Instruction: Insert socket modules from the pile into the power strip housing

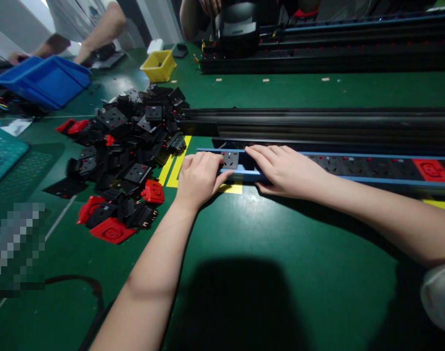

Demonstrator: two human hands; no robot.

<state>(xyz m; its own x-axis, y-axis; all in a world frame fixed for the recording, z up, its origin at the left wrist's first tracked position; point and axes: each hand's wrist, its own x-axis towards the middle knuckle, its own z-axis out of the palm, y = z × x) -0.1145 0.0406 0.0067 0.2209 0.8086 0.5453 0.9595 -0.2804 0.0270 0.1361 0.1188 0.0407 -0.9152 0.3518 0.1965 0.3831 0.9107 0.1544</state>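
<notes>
A: Where is the black socket module point(230, 160) sitting?

B: It is sitting inside the blue-edged rail point(408, 183), near that rail's left end, between the left hand point(198, 178) and the right hand point(280, 168). The left index fingertip is bordering the module's left side; a dark stretch of open channel is separating the module from the right hand.

A: How are the hands standing?

B: They are keeping apart from each other, each clasping the rail, with fingers lying toward its far edge and thumbs toward its near edge. Whether the left is also pinching the module, I cannot tell.

A: And further along?

B: Right of the right hand, a row of black sockets point(368, 165) is filling the channel, a red socket point(432, 170) following.

A: Surroundings?

B: The green worktop point(244, 234) is carrying a heap of loose socket modules point(114, 119), mostly black, some red, beyond the rail's left end. Yellow tape point(234, 187) is showing at that end. Black rails point(317, 124) are lying behind, roughly parallel. Toward the worktop's far side, a yellow bin point(158, 68) and a blue bin point(61, 85) are standing; a co-worker's arm point(105, 29) is reaching down behind the blue one.
</notes>
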